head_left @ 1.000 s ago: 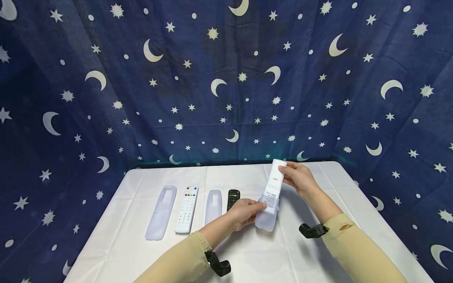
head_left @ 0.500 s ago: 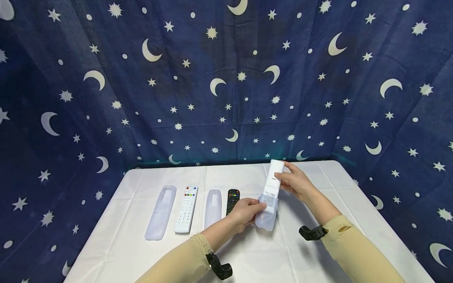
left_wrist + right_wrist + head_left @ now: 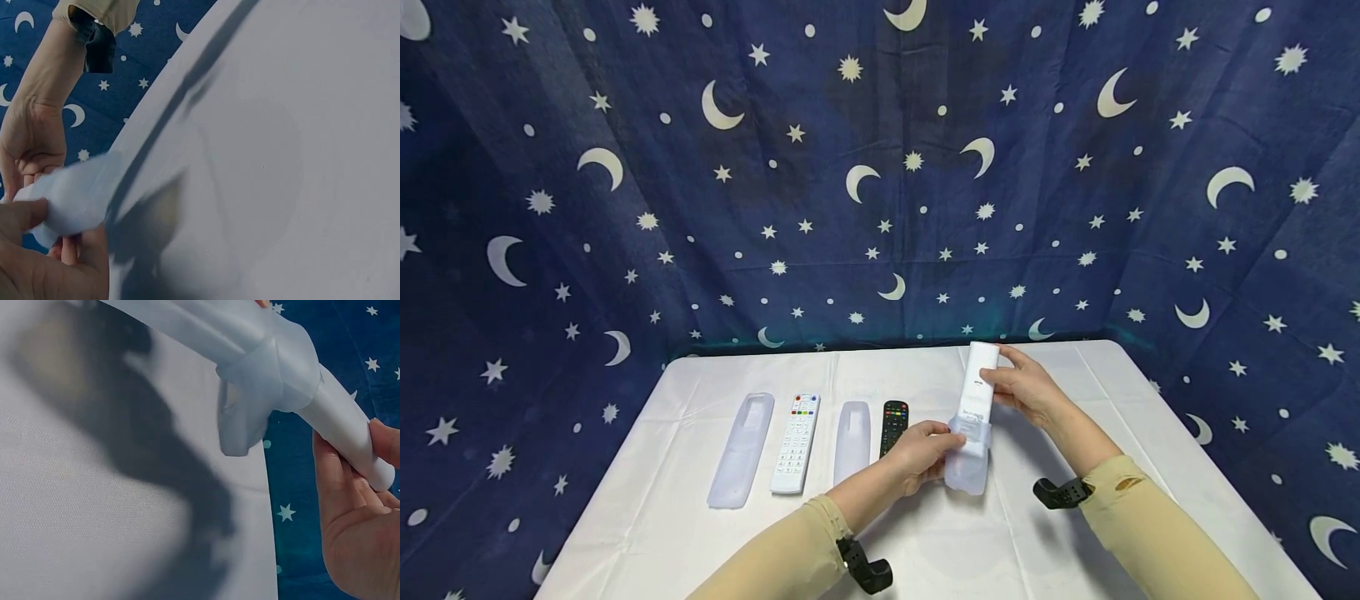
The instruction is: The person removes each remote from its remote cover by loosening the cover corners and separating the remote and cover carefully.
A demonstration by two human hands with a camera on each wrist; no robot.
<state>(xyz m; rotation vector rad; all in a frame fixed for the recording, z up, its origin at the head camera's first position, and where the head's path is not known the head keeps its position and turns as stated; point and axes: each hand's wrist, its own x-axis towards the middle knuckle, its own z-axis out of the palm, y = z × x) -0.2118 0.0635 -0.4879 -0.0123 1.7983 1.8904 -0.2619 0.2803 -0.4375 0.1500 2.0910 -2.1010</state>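
Observation:
In the head view, a white remote control (image 3: 981,371) is partly inside a translucent silicone cover (image 3: 967,477), its bare upper end sticking out. Small print shows on the side facing up. My left hand (image 3: 917,454) pinches the cover near its mouth, thumb on top. Around the bare end of the remote, my right hand (image 3: 1028,388) holds with thumb and fingers. From the right wrist, the cover's edge (image 3: 247,419) is seen folded back, forming a loose flap beneath the remote. The left wrist view shows the lower cover (image 3: 81,197) between thumb and fingers.
On the white-clothed table (image 3: 647,533) lie, to the left, an empty translucent cover (image 3: 742,454), a white remote with coloured buttons (image 3: 795,446), a second cover (image 3: 853,437) and a black remote (image 3: 893,421) partly behind the left hand. A starry curtain (image 3: 880,208) hangs behind.
The remote's bare end has shifted slightly left and down. My right hand has moved left and its thumb sits lower on the remote. The left hand keeps its hold on the cover.

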